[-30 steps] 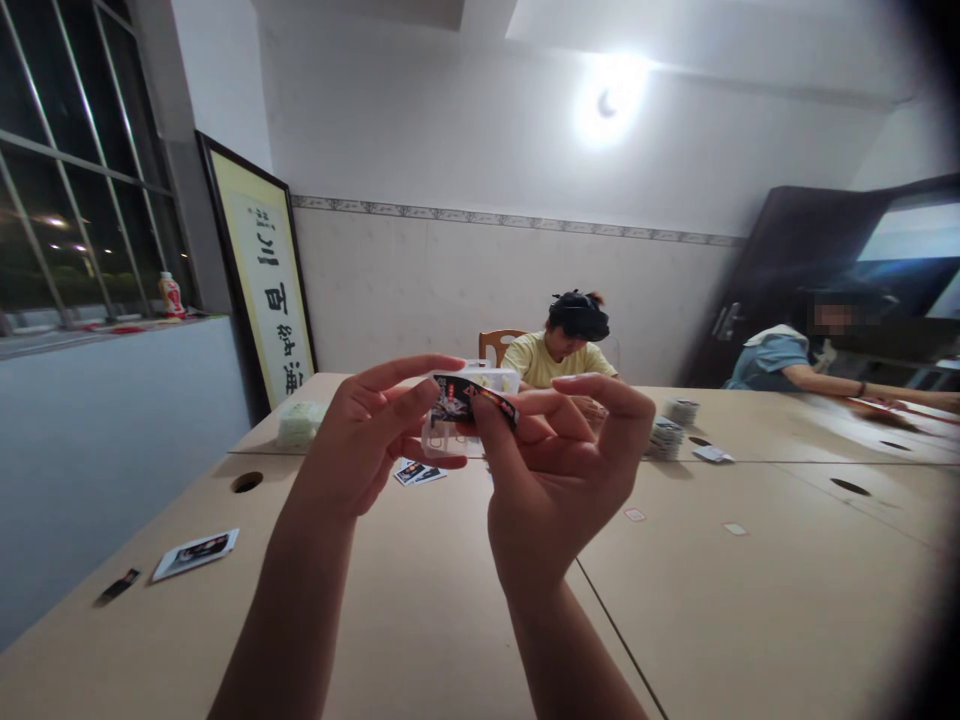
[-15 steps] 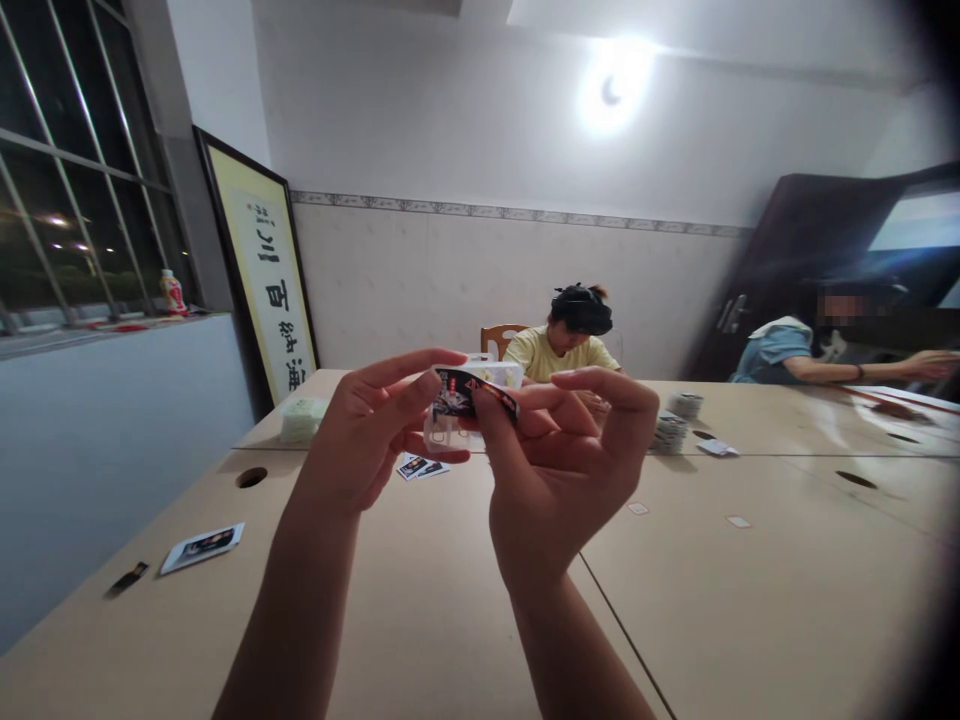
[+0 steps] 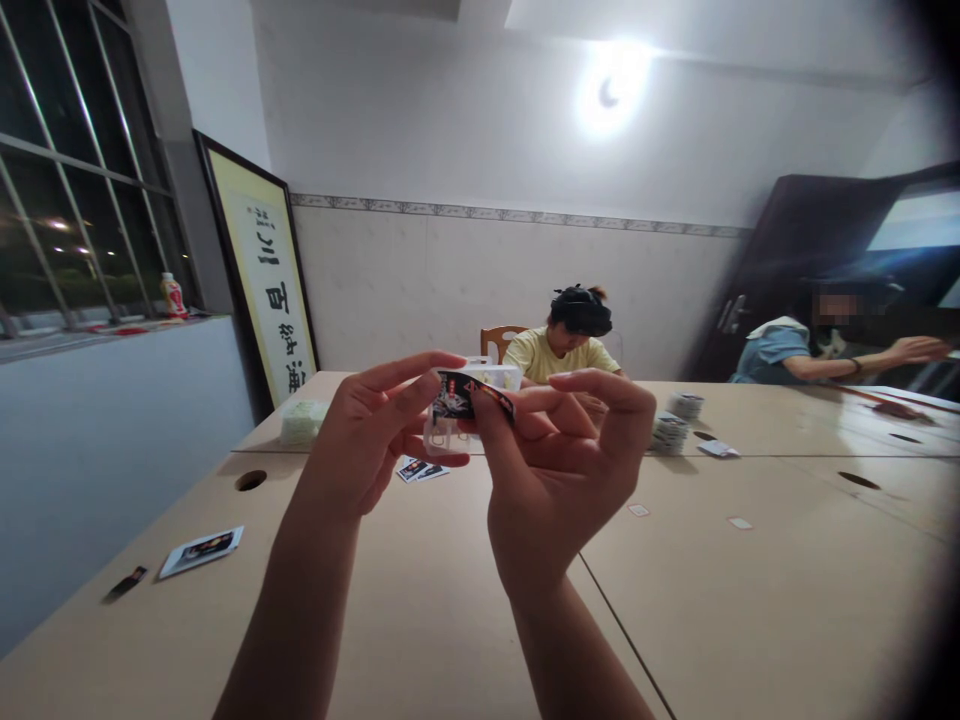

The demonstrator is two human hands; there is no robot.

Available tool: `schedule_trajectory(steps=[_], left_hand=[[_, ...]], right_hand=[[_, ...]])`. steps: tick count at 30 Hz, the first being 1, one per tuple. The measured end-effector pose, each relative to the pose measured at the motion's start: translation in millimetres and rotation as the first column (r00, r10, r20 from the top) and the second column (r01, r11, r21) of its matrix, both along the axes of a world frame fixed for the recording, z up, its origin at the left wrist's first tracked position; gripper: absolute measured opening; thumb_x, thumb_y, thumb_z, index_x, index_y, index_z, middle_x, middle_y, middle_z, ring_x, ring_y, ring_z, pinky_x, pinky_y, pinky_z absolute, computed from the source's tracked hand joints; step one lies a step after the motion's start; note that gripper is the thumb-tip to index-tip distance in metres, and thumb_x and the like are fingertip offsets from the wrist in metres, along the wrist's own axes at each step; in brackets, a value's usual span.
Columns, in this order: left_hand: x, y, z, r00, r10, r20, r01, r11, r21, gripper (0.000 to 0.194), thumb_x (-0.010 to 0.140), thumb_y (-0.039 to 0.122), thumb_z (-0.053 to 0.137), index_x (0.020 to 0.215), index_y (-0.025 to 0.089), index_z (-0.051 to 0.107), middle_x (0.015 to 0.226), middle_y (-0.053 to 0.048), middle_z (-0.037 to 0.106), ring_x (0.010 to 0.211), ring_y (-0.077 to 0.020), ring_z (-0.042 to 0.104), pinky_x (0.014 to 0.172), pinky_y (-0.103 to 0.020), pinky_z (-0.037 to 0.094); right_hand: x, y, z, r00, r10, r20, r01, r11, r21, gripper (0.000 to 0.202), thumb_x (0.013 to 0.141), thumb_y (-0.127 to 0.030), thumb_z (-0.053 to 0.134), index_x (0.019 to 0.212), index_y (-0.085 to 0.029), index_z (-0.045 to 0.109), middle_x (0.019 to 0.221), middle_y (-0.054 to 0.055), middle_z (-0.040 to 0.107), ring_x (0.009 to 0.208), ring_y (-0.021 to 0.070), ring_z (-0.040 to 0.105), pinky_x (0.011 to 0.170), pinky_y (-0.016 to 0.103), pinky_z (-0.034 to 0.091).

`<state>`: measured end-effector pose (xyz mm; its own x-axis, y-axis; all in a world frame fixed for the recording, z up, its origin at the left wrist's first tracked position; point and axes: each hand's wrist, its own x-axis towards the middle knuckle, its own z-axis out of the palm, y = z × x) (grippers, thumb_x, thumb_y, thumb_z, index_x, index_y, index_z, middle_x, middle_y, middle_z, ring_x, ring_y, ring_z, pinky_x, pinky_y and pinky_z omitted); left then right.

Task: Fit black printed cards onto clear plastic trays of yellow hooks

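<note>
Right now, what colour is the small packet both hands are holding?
Mostly black, with a red strip and a pale printed picture on the packet. The head view shows it.

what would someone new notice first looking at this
Two raised hands in the middle of the view: the left hand and right hand pinch a small dark card between them, above a tan table. Past them a person in a yellow shirt sits at the far side, and a framed scroll leans on the left wall.

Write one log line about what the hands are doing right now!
left hand: pinching small card | right hand: pinching same card | card: held above table | nearby: loose card on table
</note>
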<state>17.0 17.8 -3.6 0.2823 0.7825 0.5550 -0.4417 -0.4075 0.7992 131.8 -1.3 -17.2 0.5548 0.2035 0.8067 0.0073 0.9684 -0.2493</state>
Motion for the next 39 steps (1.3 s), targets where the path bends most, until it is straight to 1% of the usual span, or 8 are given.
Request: schedule_trajectory(steps=[5,10,14,22,27,34,37,39], left_hand=[[-2.6,0.6,-0.8,1.000,-0.017,-0.010,0.017,1.000,0.019,0.026,0.082,0.039,0.083,0.104,0.024,0.082,0.083,-0.003,0.080,0.066,-0.0167,0.075,0.058,-0.027,0.067],[-3.9,0.9,-1.2,0.999,-0.049,-0.019,0.050,0.998,0.043,0.024,0.084,0.032,0.083,0.106,0.025,0.081,0.088,-0.004,0.082,0.075,-0.0188,0.078,0.062,-0.025,0.067],[-2.2,0.8,-0.1,0.999,-0.037,-0.005,0.037,0.999,0.020,0.021,0.084,0.034,0.082,0.103,0.024,0.082,0.086,-0.005,0.081,0.075,-0.0202,0.078,0.059,-0.027,0.068],[-1.4,0.5,0.7,0.999,-0.033,-0.002,0.033,0.999,0.014,0.022,0.084,0.035,0.082,0.102,0.023,0.082,0.086,-0.005,0.081,0.075,-0.0212,0.078,0.057,-0.027,0.067],[-1.5,0.6,0.5,1.000,0.019,-0.023,-0.019,1.000,0.008,0.029,0.081,0.039,0.083,0.104,0.021,0.080,0.089,-0.008,0.081,0.079,-0.0244,0.079,0.057,-0.028,0.067],[-0.7,-0.2,0.4,1.000,-0.006,-0.009,0.006,1.000,0.009,0.024,0.082,0.037,0.083,0.102,0.022,0.081,0.088,-0.006,0.081,0.078,-0.0231,0.079,0.057,-0.028,0.068],[-0.5,-0.8,0.9,1.000,-0.018,-0.007,0.018,1.000,0.006,0.022,0.083,0.036,0.083,0.100,0.024,0.081,0.089,-0.005,0.081,0.078,-0.0226,0.079,0.057,-0.029,0.068],[-0.3,-1.1,1.1,1.000,0.005,-0.010,-0.005,1.000,-0.004,0.023,0.081,0.037,0.084,0.099,0.023,0.081,0.088,-0.006,0.081,0.077,-0.0229,0.079,0.056,-0.029,0.068]], right_hand=[[-0.2,0.5,0.0,1.000,0.024,-0.016,-0.024,1.000,0.006,0.040,0.072,0.001,0.073,0.096,-0.025,0.055,0.064,-0.012,0.062,0.062,0.0097,0.072,0.061,0.021,0.065],[-0.9,0.2,0.0,1.000,0.021,-0.016,-0.021,1.000,0.004,0.040,0.074,0.000,0.072,0.099,-0.025,0.055,0.065,-0.012,0.063,0.063,0.0103,0.073,0.062,0.022,0.065],[-1.7,-0.4,0.3,1.000,-0.006,-0.015,0.006,1.000,0.005,0.040,0.073,0.000,0.072,0.098,-0.026,0.054,0.065,-0.013,0.062,0.063,0.0104,0.074,0.061,0.021,0.065],[-2.5,0.7,0.6,0.997,0.069,-0.041,-0.067,0.997,0.041,0.043,0.070,0.002,0.075,0.098,-0.024,0.056,0.066,-0.011,0.066,0.064,0.0104,0.073,0.063,0.021,0.066],[-1.7,0.2,0.8,0.999,0.032,-0.027,-0.032,0.999,0.012,0.042,0.072,0.001,0.073,0.098,-0.026,0.055,0.064,-0.013,0.065,0.063,0.0100,0.073,0.064,0.022,0.066],[-0.9,1.0,-0.1,0.998,0.048,-0.028,-0.047,0.999,0.024,0.042,0.071,0.003,0.073,0.098,-0.024,0.056,0.066,-0.012,0.066,0.066,0.0095,0.074,0.065,0.020,0.065],[-0.4,1.4,-0.8,1.000,0.022,-0.020,-0.022,1.000,0.003,0.041,0.073,0.001,0.073,0.099,-0.026,0.055,0.065,-0.012,0.065,0.065,0.0105,0.074,0.064,0.022,0.066],[-0.1,1.5,-0.8,1.000,-0.007,-0.006,0.007,1.000,-0.007,0.040,0.074,-0.001,0.073,0.098,-0.026,0.054,0.064,-0.012,0.063,0.064,0.0108,0.074,0.063,0.022,0.066]])
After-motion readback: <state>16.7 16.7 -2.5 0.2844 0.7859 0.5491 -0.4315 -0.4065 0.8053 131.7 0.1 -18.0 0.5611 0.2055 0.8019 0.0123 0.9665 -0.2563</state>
